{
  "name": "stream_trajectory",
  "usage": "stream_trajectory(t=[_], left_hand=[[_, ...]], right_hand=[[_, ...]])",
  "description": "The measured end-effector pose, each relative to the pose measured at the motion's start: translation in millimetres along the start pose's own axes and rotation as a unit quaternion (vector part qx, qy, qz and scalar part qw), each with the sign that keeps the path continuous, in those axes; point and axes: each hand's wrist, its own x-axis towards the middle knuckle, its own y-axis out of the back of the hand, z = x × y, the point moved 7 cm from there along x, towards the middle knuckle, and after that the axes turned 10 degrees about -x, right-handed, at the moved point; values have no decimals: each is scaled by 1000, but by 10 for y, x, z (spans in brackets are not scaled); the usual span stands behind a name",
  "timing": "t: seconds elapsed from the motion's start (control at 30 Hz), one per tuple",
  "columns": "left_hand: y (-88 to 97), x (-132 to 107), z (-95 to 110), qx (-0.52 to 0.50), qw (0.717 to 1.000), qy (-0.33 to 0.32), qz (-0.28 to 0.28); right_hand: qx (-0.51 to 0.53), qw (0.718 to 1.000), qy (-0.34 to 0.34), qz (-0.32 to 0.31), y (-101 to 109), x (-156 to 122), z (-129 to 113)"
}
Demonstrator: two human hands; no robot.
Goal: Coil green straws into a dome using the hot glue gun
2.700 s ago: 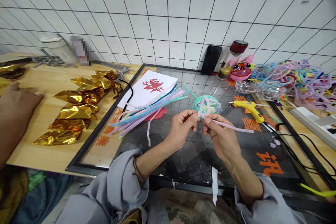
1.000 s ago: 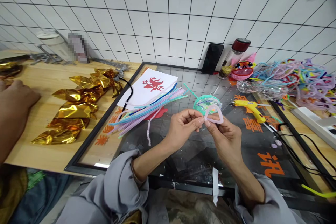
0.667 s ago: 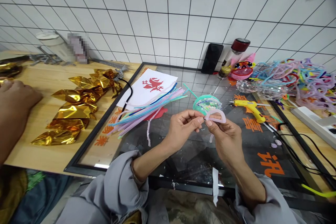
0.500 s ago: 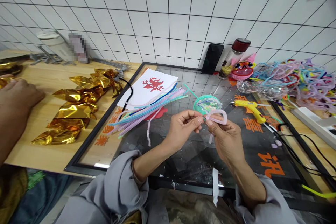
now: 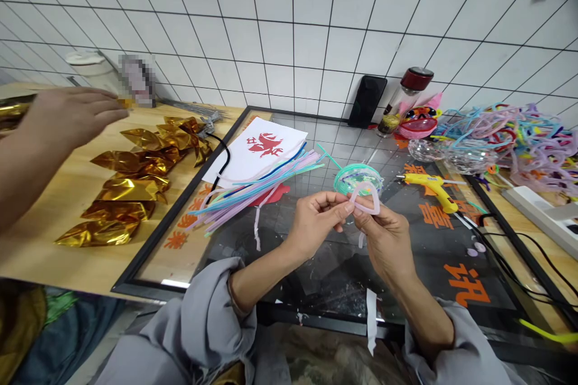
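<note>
A pale lavender pipe cleaner, bent into a rounded loop, stands up between my two hands over the dark glass panel. My left hand pinches it at the loop's left end. Thumb and fingers of my right hand are closed on it at the lower side, and a short tail hangs beneath. Just beyond my fingertips lies a mint-green coiled piece with a clear, shiny middle. To the left rests a bundle of pastel pipe cleaners, partly over a red piece.
A yellow glue gun lies to the right, its cord trailing near a white power strip. Tangled pipe cleaners, a jar and a phone are behind. At left, another person's hand hovers by gold foil pieces.
The lavender loop has turned more upright and shifted slightly left in my fingers. At the left, the other person's hand has risen and reached farther right over the table.
</note>
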Motion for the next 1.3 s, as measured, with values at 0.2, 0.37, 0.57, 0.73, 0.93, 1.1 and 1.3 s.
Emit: stream_trajectory(t=[0.2,0.37,0.57,0.73,0.93,1.1,1.3], left_hand=[[-1,-6,42,21,1000,-24,-1],[24,-8,66,49,998,-40,12],[-26,-33,81,75,996,-46,-18],[-33,-54,102,92,994,-54,-22],[-17,-38,114,62,996,-57,-4],[-3,-35,75,70,996,-54,-5],[-27,-68,93,125,989,-71,-23]], right_hand=[[5,1000,-17,-25,-73,-36,-8],[68,996,-53,-16,-112,-58,-26],[99,993,-62,24,-53,-21,17],[111,990,-84,27,-44,-12,39],[111,990,-91,12,-74,-26,12],[103,991,-83,5,-76,-21,18],[90,992,-82,19,-49,-18,56]])
